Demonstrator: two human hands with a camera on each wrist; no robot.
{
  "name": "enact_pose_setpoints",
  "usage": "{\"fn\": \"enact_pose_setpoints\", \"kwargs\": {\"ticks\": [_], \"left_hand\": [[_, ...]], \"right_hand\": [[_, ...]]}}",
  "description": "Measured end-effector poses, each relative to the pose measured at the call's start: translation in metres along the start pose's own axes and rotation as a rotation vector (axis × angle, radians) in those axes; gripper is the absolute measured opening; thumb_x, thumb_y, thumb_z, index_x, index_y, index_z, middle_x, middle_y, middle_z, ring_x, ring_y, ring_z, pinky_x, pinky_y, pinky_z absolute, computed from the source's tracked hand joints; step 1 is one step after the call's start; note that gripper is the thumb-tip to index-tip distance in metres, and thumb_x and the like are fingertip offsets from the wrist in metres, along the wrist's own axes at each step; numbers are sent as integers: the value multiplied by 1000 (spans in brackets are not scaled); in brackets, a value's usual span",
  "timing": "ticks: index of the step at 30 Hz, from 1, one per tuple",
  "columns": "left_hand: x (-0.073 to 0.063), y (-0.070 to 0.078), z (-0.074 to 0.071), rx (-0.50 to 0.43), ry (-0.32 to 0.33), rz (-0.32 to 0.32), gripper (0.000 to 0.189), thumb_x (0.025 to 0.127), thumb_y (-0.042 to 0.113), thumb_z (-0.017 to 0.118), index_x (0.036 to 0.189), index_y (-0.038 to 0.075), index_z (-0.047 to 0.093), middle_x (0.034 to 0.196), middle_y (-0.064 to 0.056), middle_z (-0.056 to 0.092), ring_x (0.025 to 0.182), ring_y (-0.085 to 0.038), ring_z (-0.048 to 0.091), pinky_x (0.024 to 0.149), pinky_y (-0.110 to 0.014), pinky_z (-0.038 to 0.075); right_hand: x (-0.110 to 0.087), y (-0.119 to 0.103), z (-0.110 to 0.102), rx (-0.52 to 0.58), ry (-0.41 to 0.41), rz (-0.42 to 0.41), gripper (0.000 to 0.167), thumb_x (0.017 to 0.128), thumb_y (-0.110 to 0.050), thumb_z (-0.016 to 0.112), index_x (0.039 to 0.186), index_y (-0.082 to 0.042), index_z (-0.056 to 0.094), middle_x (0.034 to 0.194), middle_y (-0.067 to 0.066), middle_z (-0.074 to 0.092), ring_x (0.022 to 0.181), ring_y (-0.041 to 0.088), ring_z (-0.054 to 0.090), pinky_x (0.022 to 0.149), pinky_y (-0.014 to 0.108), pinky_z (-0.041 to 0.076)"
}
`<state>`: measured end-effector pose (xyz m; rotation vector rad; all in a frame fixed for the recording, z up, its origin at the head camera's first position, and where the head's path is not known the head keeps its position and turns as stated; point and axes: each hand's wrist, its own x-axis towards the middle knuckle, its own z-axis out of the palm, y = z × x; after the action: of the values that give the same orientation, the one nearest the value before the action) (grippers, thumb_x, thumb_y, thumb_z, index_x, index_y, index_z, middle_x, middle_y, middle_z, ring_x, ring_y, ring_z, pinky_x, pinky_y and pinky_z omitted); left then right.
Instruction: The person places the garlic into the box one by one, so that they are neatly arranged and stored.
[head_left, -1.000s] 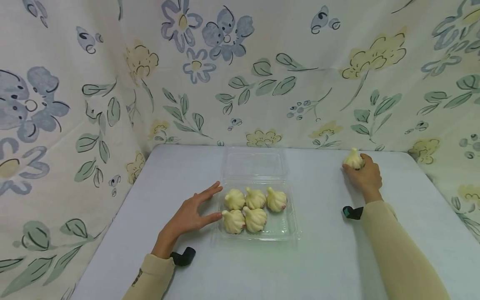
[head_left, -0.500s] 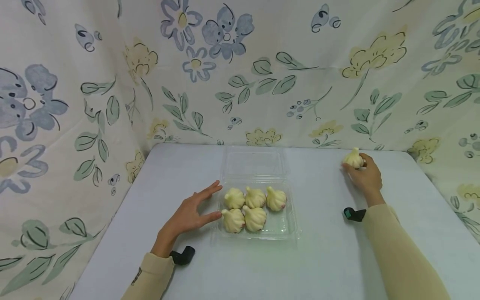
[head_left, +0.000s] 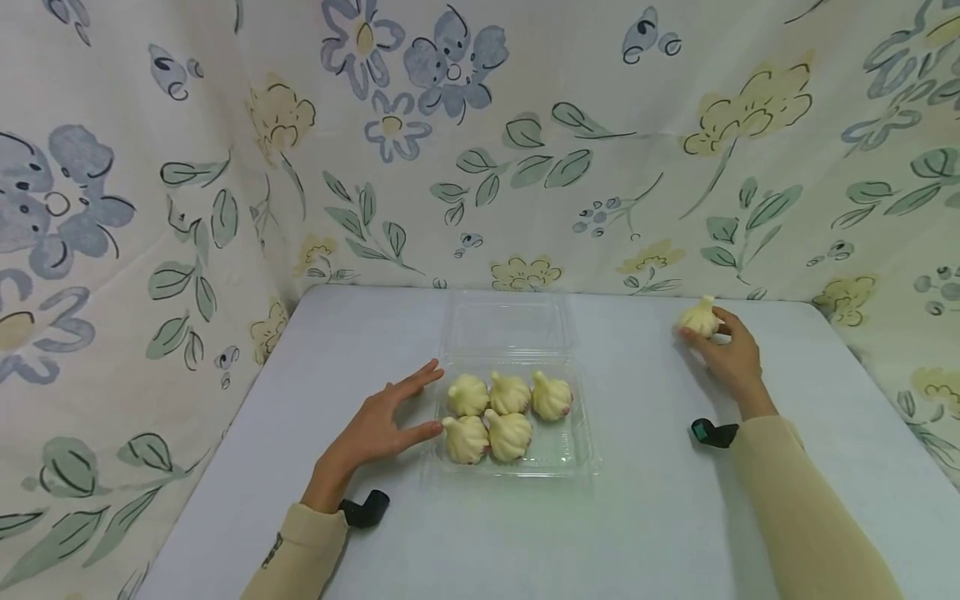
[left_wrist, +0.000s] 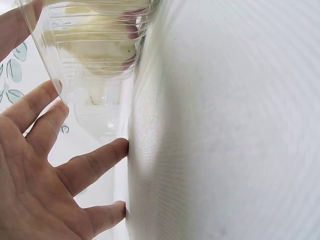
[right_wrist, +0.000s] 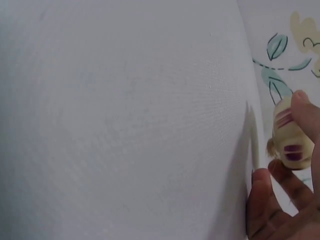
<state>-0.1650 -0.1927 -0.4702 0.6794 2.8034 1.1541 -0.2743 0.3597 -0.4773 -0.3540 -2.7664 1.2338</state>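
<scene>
Near the far right of the table, my right hand (head_left: pixel 733 352) pinches a garlic bulb (head_left: pixel 699 319) between thumb and fingers. In the right wrist view that garlic bulb (right_wrist: pixel 290 135) shows purple streaks and a root tuft, with the thumb on one side. My left hand (head_left: pixel 381 427) has its fingers spread at the left side of a clear plastic clamshell box (head_left: pixel 558 457). Seen from the left wrist, two fingertips of the left hand (left_wrist: pixel 40 165) meet the box's rim and two others reach down to the table. Several garlic bulbs (head_left: pixel 510 435) sit inside the box in two rows.
The box's transparent lid (head_left: pixel 510 327) lies folded back toward the far edge. A white table (head_left: pixel 637 533) carries everything. Behind it and at the sides hangs a floral curtain (head_left: pixel 525 125). Each wrist wears a small black camera (head_left: pixel 366 509).
My right hand has lifted the garlic bulb slightly and shifted it a little to the left. The left hand and the box stay where they were.
</scene>
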Motion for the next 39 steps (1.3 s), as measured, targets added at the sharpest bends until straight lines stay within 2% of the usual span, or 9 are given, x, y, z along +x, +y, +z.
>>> {"fn": "enact_pose_setpoints", "kwargs": {"ticks": [2,4,9,14,19,30,34,39], "left_hand": [[0,0,0,1,0,-1,75,91,49,73,155,25,44,167,11,31,150,-28,41,120,-73,19],[0,0,0,-2,1,-1,75,90,49,74,155,25,45,167,11,31,149,-28,42,120,-73,19],[0,1,0,-1,-1,-9,74,90,50,73,155,27,45,167,12,30,147,-28,45,120,-73,18],[0,2,-1,7,-4,-9,75,91,50,73,156,27,44,167,11,30,149,-28,43,120,-74,18],[0,3,-1,14,-2,-2,75,90,48,73,155,25,45,167,9,31,148,-29,43,119,-74,20],[0,3,-1,3,-3,-5,75,90,48,74,155,25,45,167,10,31,148,-29,44,119,-74,19],[0,2,-1,0,-4,-8,75,90,48,74,155,26,45,167,10,31,148,-29,43,119,-75,18],[1,-1,1,0,0,-9,75,90,49,74,155,27,44,167,10,31,149,-29,43,119,-74,18]], "right_hand": [[-1,1,-1,3,-17,-23,91,96,-55,63,163,-10,23,151,32,41,110,33,52,70,23,48],[-3,1,-1,8,-30,-36,91,95,-55,64,163,-11,22,150,31,43,100,24,53,62,16,49],[-8,2,-2,11,-39,-48,93,94,-57,64,163,-11,22,151,29,43,97,13,50,63,12,45],[-15,1,-1,32,-25,-70,90,95,-54,66,162,-10,26,150,25,42,93,5,47,64,12,44],[-23,0,1,69,-4,-87,83,95,-50,68,159,-11,33,142,16,44,88,-3,49,64,14,46],[-37,-7,3,93,-23,-61,85,95,-55,66,160,-14,32,144,14,45,97,1,48,70,21,46],[-44,-12,6,127,-35,-66,82,94,-55,66,159,-15,36,131,-2,51,99,2,48,75,27,44],[-51,-17,14,181,-44,-91,74,94,-51,69,154,-16,43,114,-25,49,102,2,47,78,31,41]]}}
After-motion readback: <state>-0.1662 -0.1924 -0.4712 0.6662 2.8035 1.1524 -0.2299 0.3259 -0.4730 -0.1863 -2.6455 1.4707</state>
